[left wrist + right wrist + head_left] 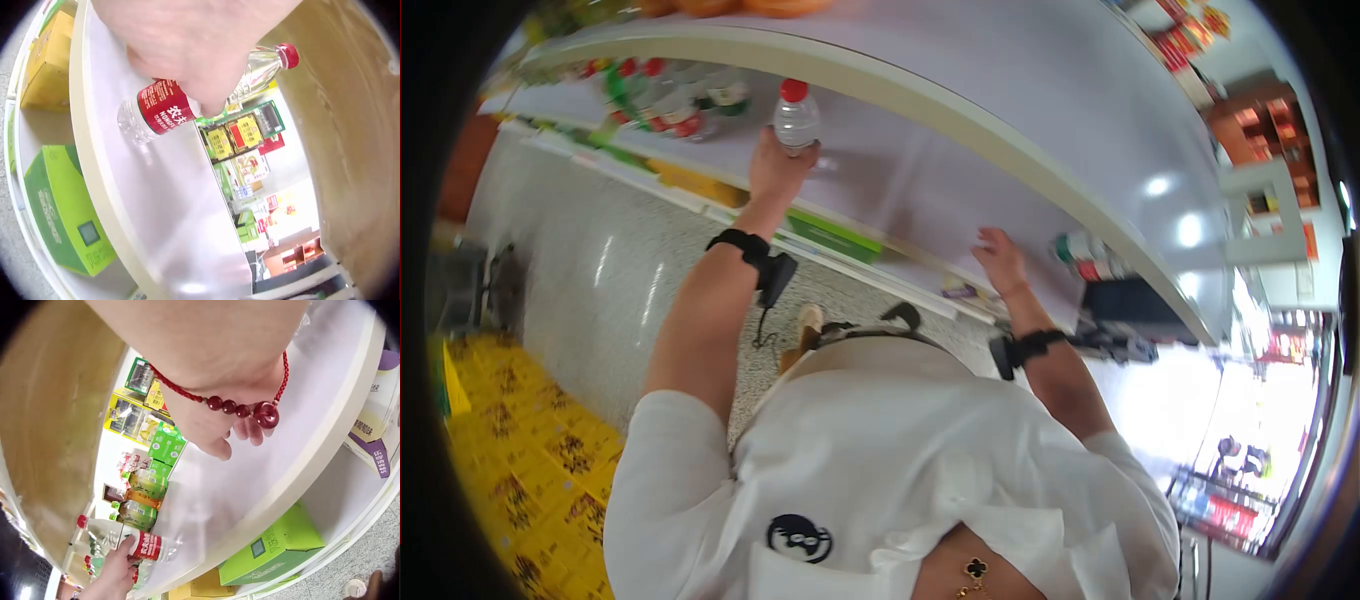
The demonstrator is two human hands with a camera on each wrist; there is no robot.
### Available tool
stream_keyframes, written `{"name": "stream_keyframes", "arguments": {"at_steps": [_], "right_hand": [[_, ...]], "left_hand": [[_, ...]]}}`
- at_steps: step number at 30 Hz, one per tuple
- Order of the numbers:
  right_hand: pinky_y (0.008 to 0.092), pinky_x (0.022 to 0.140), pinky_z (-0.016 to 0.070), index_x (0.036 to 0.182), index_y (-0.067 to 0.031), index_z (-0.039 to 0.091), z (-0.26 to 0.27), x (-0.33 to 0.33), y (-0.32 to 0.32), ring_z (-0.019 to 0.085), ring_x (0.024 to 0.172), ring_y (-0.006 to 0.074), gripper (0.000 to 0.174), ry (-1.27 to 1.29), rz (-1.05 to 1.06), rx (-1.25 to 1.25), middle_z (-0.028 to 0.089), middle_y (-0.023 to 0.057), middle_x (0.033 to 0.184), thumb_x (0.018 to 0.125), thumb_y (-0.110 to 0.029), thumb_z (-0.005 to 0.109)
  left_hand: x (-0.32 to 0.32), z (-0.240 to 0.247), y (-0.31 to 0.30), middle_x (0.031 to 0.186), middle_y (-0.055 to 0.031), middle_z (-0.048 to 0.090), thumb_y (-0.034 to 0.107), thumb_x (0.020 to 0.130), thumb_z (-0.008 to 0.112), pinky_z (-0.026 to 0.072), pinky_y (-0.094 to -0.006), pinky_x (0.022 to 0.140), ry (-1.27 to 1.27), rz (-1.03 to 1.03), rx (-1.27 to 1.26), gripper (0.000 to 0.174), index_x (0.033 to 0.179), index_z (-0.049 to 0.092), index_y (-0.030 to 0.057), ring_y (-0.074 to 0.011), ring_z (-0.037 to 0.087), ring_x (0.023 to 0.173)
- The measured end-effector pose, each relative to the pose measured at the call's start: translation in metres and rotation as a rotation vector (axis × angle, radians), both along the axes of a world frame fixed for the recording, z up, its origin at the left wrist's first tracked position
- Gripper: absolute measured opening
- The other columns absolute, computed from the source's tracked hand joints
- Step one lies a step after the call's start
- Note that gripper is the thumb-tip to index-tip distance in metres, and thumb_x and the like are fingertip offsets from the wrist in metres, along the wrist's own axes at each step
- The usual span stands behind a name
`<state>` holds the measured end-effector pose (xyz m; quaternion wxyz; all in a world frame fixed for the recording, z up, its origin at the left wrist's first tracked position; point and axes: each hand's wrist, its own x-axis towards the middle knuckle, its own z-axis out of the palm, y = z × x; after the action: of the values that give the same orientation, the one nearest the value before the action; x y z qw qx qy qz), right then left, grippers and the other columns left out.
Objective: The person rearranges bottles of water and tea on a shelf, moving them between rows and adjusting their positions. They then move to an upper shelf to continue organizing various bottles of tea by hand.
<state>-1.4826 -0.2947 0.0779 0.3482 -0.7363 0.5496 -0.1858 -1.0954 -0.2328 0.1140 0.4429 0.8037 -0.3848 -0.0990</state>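
My left hand (pixel 778 168) grips a clear plastic water bottle (pixel 797 122) with a red cap, near the front of the shelf (pixel 880 165). In the left wrist view, that hand (pixel 200 50) is wrapped round the middle of the bottle (pixel 165 107), partly covering its red label. My right hand (pixel 1002 262) is apart from it over the same shelf, fingers loosely bent and holding nothing. Nearest to the right hand stands a bottle with a green cap (pixel 1064 248) at the shelf's right end. A red beaded bracelet (pixel 237 409) circles the right wrist.
Several bottles (pixel 670 105) crowd the shelf's left end. Another shelf board (pixel 880 75) overhangs my hands. Below are a green box (pixel 69 209) and a yellow box (pixel 49 59). Yellow cartons (pixel 520 470) lie on the left side of the floor.
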Motion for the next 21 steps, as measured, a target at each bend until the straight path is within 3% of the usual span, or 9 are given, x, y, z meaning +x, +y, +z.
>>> {"name": "stream_keyframes", "arguments": {"at_steps": [1,8,11,14,21], "right_hand": [[0.0308,0.08,0.0514,0.118,-0.0058,0.056,0.006,0.003,0.001,0.064,0.093,0.0205,0.044,-0.007,-0.001,0.048,0.064,0.0101,0.11,0.078,-0.02,0.07],[0.0327,0.073,0.0531,0.115,-0.0035,0.058,0.015,-0.025,0.004,0.066,0.083,0.0218,0.045,-0.082,0.026,0.043,0.065,0.014,0.105,0.076,-0.022,0.071],[0.033,0.073,0.0528,0.115,-0.0035,0.058,0.014,-0.058,0.007,0.066,0.084,0.0228,0.045,-0.06,0.012,0.065,0.065,0.0145,0.105,0.076,-0.023,0.071],[0.0335,0.074,0.0524,0.115,-0.0044,0.059,-0.002,-0.1,0.008,0.067,0.085,0.0241,0.045,-0.021,-0.027,0.072,0.065,0.0153,0.104,0.076,-0.024,0.071],[0.0351,0.076,0.0517,0.11,-0.0049,0.062,-0.012,-0.185,0.012,0.066,0.084,0.0266,0.041,0.052,-0.131,0.023,0.067,0.0157,0.099,0.075,-0.023,0.071]], "left_hand": [[-0.018,0.007,-0.002,0.093,-0.0217,0.064,0.035,0.069,0.075,0.0482,-0.0462,0.077,-0.012,-0.055,0.013,0.053,0.099,0.05,0.0003,-0.04,0.062,0.089],[-0.132,0.009,-0.033,0.098,-0.0213,0.064,0.04,0.068,0.076,0.0489,-0.046,0.079,-0.069,-0.39,0.127,0.065,0.109,0.047,-0.0007,-0.039,0.061,0.093],[-0.173,0.006,-0.045,0.101,-0.022,0.062,0.036,0.068,0.075,0.0498,-0.044,0.081,-0.081,-0.466,-0.036,0.062,0.111,0.049,-0.0002,-0.0372,0.061,0.095],[-0.207,0.008,-0.057,0.111,-0.0228,0.057,0.036,0.069,0.074,0.0489,-0.0439,0.085,-0.097,-0.496,0.086,0.066,0.116,0.046,-0.0005,-0.0376,0.058,0.1],[-0.277,0.003,-0.076,0.118,-0.0233,0.051,0.038,0.07,0.074,0.0487,-0.0433,0.086,0.001,-0.569,0.093,0.07,0.119,0.043,-0.0005,-0.039,0.056,0.103]]}}
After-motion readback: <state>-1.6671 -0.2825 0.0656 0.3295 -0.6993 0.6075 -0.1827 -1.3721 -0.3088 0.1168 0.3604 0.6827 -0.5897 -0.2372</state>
